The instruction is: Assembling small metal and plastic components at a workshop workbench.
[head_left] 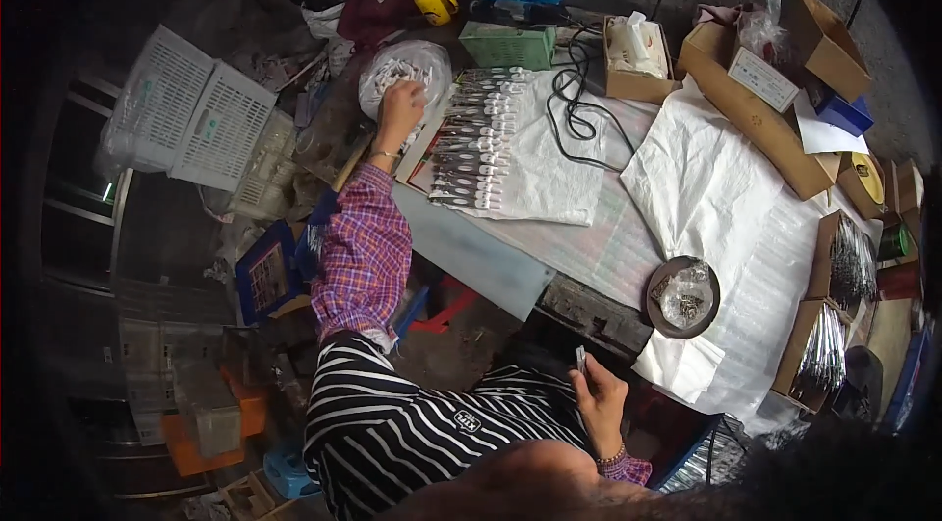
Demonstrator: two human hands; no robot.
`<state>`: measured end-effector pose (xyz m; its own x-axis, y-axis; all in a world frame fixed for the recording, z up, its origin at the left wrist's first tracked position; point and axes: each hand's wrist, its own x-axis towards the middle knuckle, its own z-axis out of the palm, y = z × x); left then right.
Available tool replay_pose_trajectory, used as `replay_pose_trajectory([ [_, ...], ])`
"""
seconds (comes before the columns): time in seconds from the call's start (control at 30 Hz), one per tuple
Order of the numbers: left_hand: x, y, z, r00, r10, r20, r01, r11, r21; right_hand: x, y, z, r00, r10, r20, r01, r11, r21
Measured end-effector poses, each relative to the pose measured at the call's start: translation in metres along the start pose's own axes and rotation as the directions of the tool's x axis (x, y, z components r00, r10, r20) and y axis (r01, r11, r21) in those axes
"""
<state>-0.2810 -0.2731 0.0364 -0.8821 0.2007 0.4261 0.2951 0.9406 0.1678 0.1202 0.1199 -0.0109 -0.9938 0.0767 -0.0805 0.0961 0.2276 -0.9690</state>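
Observation:
My left hand [400, 111] reaches into a clear plastic bag [440, 65] that holds many small white pieces [410, 68]. Its fingers curl down against the pieces, and the fingertips are hard to make out. Low on the right, my right hand [601, 399] grips a small flat metal piece [581, 358] between thumb and fingers, its tip pointing up. Beside the bag, a row of slim tools with dark ends and pale handles [488, 143] lies across a white cloth [559, 182].
A dark round dish [656, 297] with small metal parts sits at right. Cardboard boxes of thin metal pieces [822, 354] line the right edge. A black cord [579, 119] loops over the cloth near a green box [505, 47]. White baskets [224, 119] stand left.

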Motion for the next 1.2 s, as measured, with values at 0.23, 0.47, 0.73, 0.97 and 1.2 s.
replay_pose_trajectory([
  [0.23,-0.018,0.036,0.008,0.985,0.124,-0.12,-0.117,0.991,0.061,0.006,0.001,0.001,1.0,-0.023,0.0,0.023,1.0,-0.001],
  [0.47,0.019,0.022,0.006,0.979,0.042,-0.198,-0.025,0.996,0.089,0.006,0.004,0.002,1.0,-0.017,-0.001,0.017,1.0,0.014],
  [0.73,0.037,0.021,0.025,0.987,-0.088,-0.132,0.116,0.967,0.228,0.006,-0.005,-0.003,1.0,0.02,-0.007,-0.02,1.0,-0.017],
  [0.97,0.037,0.001,0.024,0.945,-0.325,-0.045,0.277,0.864,-0.42,0.008,-0.007,-0.003,0.998,0.058,0.02,-0.057,0.998,-0.031],
  [1.2,0.04,-0.005,0.008,0.846,-0.532,0.026,0.305,0.443,-0.843,0.006,0.002,-0.002,0.998,0.067,0.015,-0.066,0.998,-0.011],
])
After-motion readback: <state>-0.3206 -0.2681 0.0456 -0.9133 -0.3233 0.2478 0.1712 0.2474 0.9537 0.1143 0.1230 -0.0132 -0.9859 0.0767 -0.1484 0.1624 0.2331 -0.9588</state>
